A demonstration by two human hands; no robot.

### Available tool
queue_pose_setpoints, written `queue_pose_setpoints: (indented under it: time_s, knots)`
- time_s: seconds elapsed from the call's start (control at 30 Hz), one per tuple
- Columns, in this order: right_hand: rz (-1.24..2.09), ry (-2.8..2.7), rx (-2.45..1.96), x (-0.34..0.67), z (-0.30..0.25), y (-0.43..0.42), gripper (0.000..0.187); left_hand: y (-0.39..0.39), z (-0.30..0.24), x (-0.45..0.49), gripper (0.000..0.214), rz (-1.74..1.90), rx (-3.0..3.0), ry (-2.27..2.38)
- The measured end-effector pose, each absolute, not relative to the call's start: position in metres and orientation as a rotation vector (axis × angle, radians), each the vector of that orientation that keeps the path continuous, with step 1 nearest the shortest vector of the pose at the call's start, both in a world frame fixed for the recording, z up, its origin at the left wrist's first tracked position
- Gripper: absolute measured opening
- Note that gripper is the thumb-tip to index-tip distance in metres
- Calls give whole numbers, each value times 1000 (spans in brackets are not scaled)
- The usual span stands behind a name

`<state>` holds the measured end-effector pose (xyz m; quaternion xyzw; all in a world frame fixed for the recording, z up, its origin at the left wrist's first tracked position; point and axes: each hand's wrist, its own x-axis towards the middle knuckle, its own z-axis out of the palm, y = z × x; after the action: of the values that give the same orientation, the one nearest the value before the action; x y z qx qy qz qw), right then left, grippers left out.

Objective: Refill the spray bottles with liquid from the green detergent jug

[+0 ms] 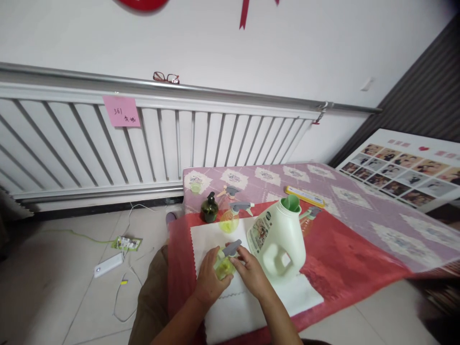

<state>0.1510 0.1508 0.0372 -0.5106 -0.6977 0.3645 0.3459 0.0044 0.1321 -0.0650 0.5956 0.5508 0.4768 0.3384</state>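
1. Left hand (210, 282): fingers closed around the body of the small spray bottle (224, 269), pressing it down onto the white cloth (244, 311). The grip looks like a steadying one that stops the bottle turning or tipping.
2. Right hand (251, 274): fingers pinched on the grey trigger head (232, 249) at the top of that bottle. This looks like a working grip set against the left hand's hold.
3. Small spray bottle: yellow-green, upright, held between both sets of fingers over the near part of the cloth.
4. White jug (283, 239): just beyond the right fingers, handle turned toward them, with a green funnel (290, 203) seated in its mouth. It probably stands this close to be within easy reach.
5. Second spray bottle (229, 221): yellow-green, standing beyond the fingers at the far edge of the cloth.
6. Dark green pump bottle (209, 210): farther out, to the left of the second spray bottle.
7. Red cloth (341, 258): lies under the white cloth and likely shields the desk (359, 201) from spills.
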Motion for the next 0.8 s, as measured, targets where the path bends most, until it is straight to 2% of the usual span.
queue_pose_setpoints:
  time_s: [0.17, 0.37, 0.8]
  knots:
    - [1010, -1793, -1281, 150, 39, 149, 28, 131, -65, 6, 80, 1209, 1594, 1509]
    - [965, -1754, -1294, 148, 38, 148, 25, 132, -68, 7, 65, 1164, 1707, 1548]
    - [968, -1649, -1291, 139, 40, 140, 24, 134, -76, 7, 68, 1214, 1686, 1495]
